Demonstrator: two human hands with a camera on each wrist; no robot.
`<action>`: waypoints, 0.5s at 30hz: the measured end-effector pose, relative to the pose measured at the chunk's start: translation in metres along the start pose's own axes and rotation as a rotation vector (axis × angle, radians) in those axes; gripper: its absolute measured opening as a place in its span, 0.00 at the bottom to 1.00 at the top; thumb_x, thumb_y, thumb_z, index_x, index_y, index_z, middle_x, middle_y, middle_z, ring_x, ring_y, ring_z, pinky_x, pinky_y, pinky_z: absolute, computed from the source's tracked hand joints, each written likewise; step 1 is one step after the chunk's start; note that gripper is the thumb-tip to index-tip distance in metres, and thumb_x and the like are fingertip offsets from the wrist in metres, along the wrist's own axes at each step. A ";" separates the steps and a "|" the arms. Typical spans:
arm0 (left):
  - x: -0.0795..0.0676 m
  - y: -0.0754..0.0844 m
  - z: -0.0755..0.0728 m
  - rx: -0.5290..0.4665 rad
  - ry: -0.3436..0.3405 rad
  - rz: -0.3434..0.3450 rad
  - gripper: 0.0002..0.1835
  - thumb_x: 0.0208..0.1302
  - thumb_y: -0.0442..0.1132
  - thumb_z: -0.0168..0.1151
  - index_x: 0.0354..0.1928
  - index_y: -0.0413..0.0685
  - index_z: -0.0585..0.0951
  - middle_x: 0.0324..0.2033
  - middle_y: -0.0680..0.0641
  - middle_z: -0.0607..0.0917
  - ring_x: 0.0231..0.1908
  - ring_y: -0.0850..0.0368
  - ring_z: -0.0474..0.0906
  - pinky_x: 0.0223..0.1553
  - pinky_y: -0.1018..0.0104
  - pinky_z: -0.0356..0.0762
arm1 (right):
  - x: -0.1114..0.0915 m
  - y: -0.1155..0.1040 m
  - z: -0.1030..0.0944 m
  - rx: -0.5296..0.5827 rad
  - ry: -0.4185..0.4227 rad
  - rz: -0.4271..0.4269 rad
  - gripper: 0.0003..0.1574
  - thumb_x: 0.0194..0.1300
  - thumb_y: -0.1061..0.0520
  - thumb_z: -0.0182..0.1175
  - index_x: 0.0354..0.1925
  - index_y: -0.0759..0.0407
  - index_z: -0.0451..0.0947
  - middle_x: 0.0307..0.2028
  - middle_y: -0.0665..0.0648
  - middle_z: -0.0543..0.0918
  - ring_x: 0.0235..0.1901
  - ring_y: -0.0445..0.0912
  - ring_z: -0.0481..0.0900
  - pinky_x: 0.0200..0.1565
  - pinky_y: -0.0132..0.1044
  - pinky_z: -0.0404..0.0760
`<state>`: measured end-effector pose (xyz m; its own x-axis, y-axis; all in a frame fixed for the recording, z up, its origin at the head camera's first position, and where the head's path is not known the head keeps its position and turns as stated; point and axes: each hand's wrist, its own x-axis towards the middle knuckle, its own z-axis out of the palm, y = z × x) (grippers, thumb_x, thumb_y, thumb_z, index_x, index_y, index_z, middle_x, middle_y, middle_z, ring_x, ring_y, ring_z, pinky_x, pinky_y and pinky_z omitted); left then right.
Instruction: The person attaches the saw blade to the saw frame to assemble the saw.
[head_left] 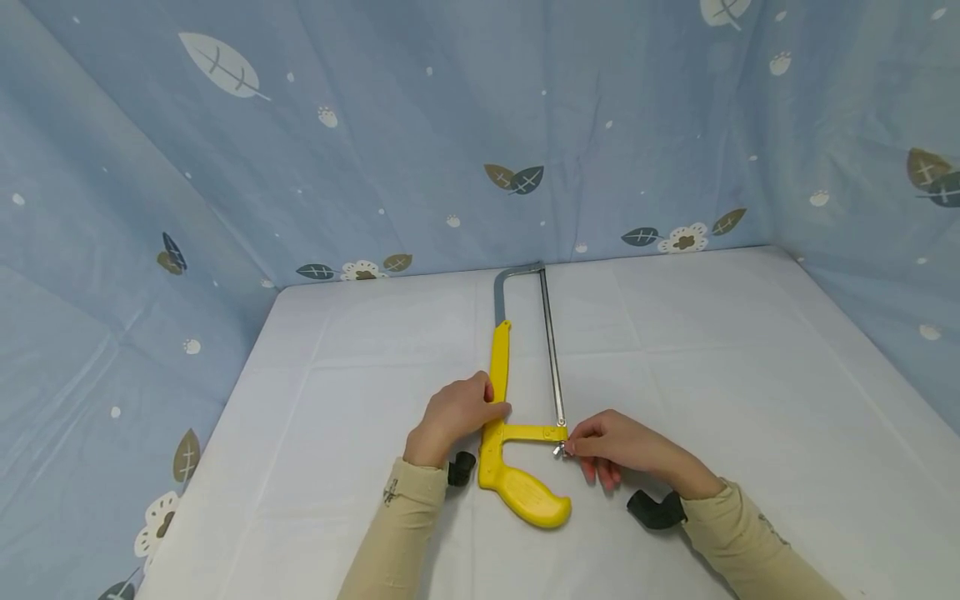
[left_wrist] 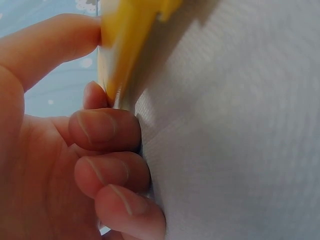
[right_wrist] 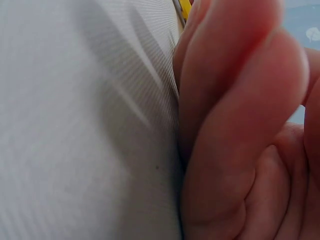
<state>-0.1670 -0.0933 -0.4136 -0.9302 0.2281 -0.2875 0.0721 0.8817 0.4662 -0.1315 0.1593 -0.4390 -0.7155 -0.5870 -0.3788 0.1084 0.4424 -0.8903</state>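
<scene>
A hacksaw (head_left: 534,496) with a yellow handle and grey front bow lies flat on the white cloth, handle toward me. Its blade (head_left: 552,350) runs along the right side. My left hand (head_left: 453,418) grips the yellow frame (head_left: 500,362) above the handle; in the left wrist view, the thumb and fingers are at the yellow bar (left_wrist: 131,45), several fingertips low against the cloth. At the blade's near end, my right hand (head_left: 626,446) pinches the small metal wing nut (head_left: 558,451) between thumb and index finger. In the right wrist view its curled fingers (right_wrist: 240,125) hide the nut.
A white cloth (head_left: 360,358) covers the table, with fold creases across it. Blue curtains (head_left: 420,125) printed with leaves and flowers hang behind and at both sides. Black wrist camera mounts (head_left: 656,510) sit by both sleeves, close above the cloth.
</scene>
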 end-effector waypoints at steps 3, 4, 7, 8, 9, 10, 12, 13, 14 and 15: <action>0.000 0.000 0.000 -0.003 0.001 -0.002 0.15 0.53 0.53 0.59 0.30 0.52 0.69 0.19 0.51 0.72 0.20 0.57 0.67 0.21 0.66 0.61 | 0.000 0.001 0.000 -0.004 0.003 -0.006 0.17 0.59 0.45 0.56 0.34 0.57 0.79 0.17 0.58 0.78 0.09 0.43 0.70 0.14 0.31 0.68; 0.000 0.000 0.000 -0.003 0.000 -0.003 0.15 0.53 0.53 0.59 0.30 0.52 0.69 0.19 0.51 0.72 0.20 0.57 0.68 0.21 0.66 0.62 | 0.001 0.001 0.000 -0.006 0.008 -0.006 0.17 0.59 0.45 0.56 0.34 0.57 0.79 0.16 0.58 0.77 0.09 0.43 0.71 0.14 0.31 0.68; 0.000 0.000 0.000 -0.005 0.000 -0.007 0.15 0.53 0.53 0.59 0.30 0.52 0.69 0.19 0.51 0.72 0.20 0.57 0.68 0.21 0.66 0.62 | 0.001 0.001 0.000 -0.008 0.029 -0.002 0.17 0.58 0.45 0.58 0.34 0.58 0.78 0.15 0.56 0.76 0.09 0.43 0.71 0.14 0.32 0.70; 0.000 0.000 0.000 -0.005 0.000 -0.007 0.15 0.53 0.53 0.59 0.30 0.52 0.69 0.19 0.51 0.72 0.20 0.57 0.68 0.21 0.66 0.62 | 0.001 0.001 0.000 -0.007 0.035 -0.001 0.17 0.58 0.45 0.58 0.34 0.58 0.77 0.15 0.55 0.75 0.09 0.43 0.71 0.14 0.33 0.70; 0.000 0.001 0.000 -0.004 0.000 -0.007 0.15 0.53 0.53 0.59 0.30 0.52 0.69 0.19 0.51 0.72 0.20 0.57 0.68 0.21 0.66 0.62 | 0.001 0.001 0.000 -0.005 0.040 0.001 0.18 0.57 0.45 0.59 0.34 0.59 0.77 0.14 0.55 0.75 0.09 0.43 0.71 0.14 0.33 0.70; 0.000 0.001 0.000 -0.003 0.001 -0.006 0.15 0.53 0.53 0.59 0.30 0.52 0.69 0.19 0.51 0.72 0.20 0.57 0.68 0.21 0.66 0.62 | 0.001 0.001 0.000 -0.004 0.045 0.002 0.18 0.57 0.45 0.59 0.33 0.59 0.76 0.14 0.54 0.74 0.09 0.43 0.70 0.14 0.33 0.70; 0.000 0.000 0.000 -0.004 0.002 -0.003 0.15 0.53 0.53 0.59 0.30 0.52 0.69 0.19 0.51 0.72 0.20 0.57 0.68 0.21 0.66 0.62 | 0.001 0.001 0.000 0.003 0.048 0.004 0.18 0.56 0.46 0.59 0.33 0.61 0.75 0.14 0.53 0.74 0.09 0.43 0.70 0.14 0.33 0.70; 0.000 0.000 0.000 -0.004 0.002 -0.002 0.15 0.53 0.53 0.59 0.30 0.52 0.69 0.19 0.51 0.72 0.20 0.56 0.68 0.21 0.66 0.62 | 0.001 0.001 0.000 0.007 0.048 0.005 0.18 0.56 0.46 0.60 0.32 0.61 0.74 0.13 0.53 0.73 0.09 0.43 0.70 0.14 0.33 0.70; 0.000 0.000 0.000 -0.004 0.002 -0.002 0.15 0.53 0.53 0.59 0.30 0.52 0.69 0.19 0.51 0.72 0.20 0.56 0.68 0.21 0.66 0.62 | 0.001 0.001 0.000 0.011 0.046 0.005 0.18 0.56 0.47 0.60 0.32 0.62 0.74 0.13 0.53 0.73 0.09 0.43 0.70 0.14 0.32 0.70; 0.000 0.000 0.001 -0.005 0.002 -0.002 0.15 0.53 0.53 0.59 0.30 0.52 0.69 0.19 0.51 0.72 0.20 0.56 0.68 0.21 0.66 0.62 | 0.000 0.001 0.000 0.015 0.045 0.005 0.18 0.56 0.47 0.60 0.31 0.62 0.74 0.13 0.53 0.73 0.09 0.43 0.70 0.14 0.32 0.70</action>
<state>-0.1669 -0.0928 -0.4139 -0.9310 0.2254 -0.2871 0.0681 0.8800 0.4701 -0.1314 0.1592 -0.4404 -0.7454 -0.5532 -0.3720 0.1221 0.4353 -0.8920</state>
